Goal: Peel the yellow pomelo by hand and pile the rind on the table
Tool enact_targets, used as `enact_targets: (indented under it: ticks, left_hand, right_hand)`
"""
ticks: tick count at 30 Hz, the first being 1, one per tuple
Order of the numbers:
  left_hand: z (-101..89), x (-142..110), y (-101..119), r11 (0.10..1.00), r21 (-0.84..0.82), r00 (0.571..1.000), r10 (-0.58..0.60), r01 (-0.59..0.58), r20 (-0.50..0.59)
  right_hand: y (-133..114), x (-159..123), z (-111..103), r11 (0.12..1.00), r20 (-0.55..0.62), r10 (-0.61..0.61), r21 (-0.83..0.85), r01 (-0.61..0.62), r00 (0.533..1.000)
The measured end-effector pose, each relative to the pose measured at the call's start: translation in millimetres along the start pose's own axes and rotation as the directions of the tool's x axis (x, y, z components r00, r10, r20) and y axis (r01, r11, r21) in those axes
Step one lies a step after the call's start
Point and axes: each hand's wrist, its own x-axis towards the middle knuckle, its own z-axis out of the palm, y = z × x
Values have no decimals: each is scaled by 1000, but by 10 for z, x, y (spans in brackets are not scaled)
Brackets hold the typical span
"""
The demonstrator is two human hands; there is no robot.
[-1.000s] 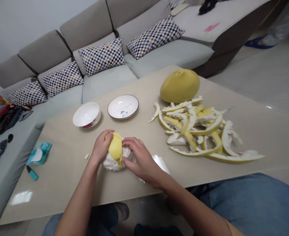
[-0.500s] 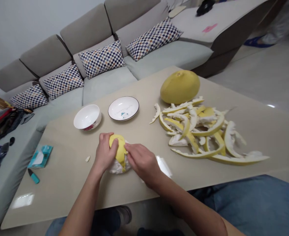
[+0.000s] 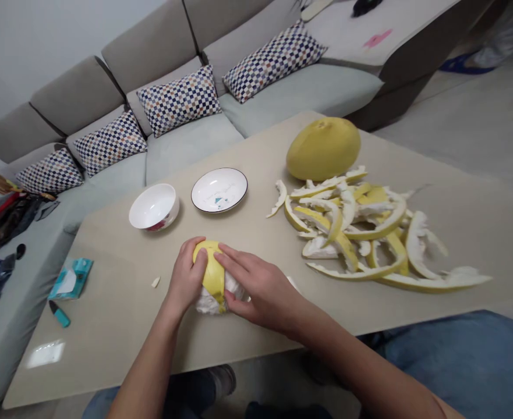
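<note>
A partly peeled pomelo (image 3: 213, 279) rests on the table close to me, with yellow rind on top and white pith bared lower down. My left hand (image 3: 187, 273) wraps its left side, thumb over the yellow rind. On the other side, my right hand (image 3: 260, 288) grips it with fingers on top and thumb low against the pith. Beyond my hands stand a white bowl (image 3: 154, 206) and a white oval plate (image 3: 219, 190) with a dark rim. To the right lies a heap of pomelo peel strips (image 3: 347, 218), with a whole pomelo (image 3: 324, 149) behind it.
On the table (image 3: 120, 326), a tissue pack (image 3: 71, 278), a teal marker-like item (image 3: 59, 314) and a small pale scrap (image 3: 155, 282) lie at the left. A sofa (image 3: 186, 137) with checkered cushions runs behind. Part of a person's foot (image 3: 468, 64) shows at upper right.
My right hand has gone from pinching at the rind's edge to spreading over the pomelo's right side. My left hand keeps its hold. The view has shifted slightly.
</note>
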Motion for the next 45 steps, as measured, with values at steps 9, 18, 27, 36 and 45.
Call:
enact_targets:
  ticks: [9, 18, 27, 36, 45]
  left_hand:
    - [37, 22, 24, 998, 55, 999, 32, -33, 17]
    - [70, 68, 120, 980, 162, 994, 110, -113, 29]
    - [71, -32, 93, 967, 175, 983, 184, -185, 18]
    - [41, -124, 56, 934, 185, 952, 305, -305, 33]
    - [28, -185, 44, 916, 179, 932, 362, -359, 21]
  right_hand:
    - [98, 12, 40, 947, -57, -204, -265, 182, 977]
    - [127, -31, 187, 921, -235, -237, -363, 141, 943]
    - [15, -31, 145, 995, -355, 82, -27, -98, 931]
    - [24, -37, 109, 991, -135, 57, -113, -73, 989]
    - [55, -26, 13, 993, -12, 34, -109, -35, 999]
